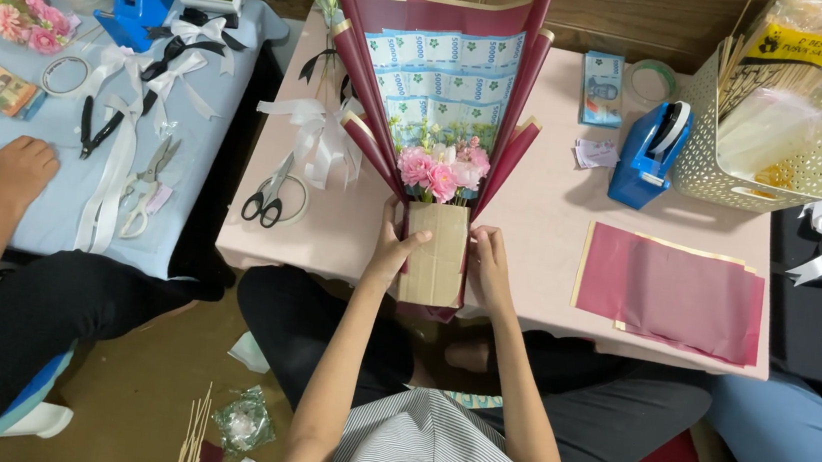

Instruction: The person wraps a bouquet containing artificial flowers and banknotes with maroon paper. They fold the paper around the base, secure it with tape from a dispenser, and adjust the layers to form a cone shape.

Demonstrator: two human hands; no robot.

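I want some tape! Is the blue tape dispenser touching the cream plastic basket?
Cannot tell. In the head view the blue tape dispenser sits right against the cream plastic basket, with no plain gap or contact.

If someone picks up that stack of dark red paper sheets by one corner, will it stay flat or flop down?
The dark red paper sheets would probably flop: they look thin and lie flat on the pink table. The loosely fanned stack might slide apart. They are likely very light, so a push would shift them easily.
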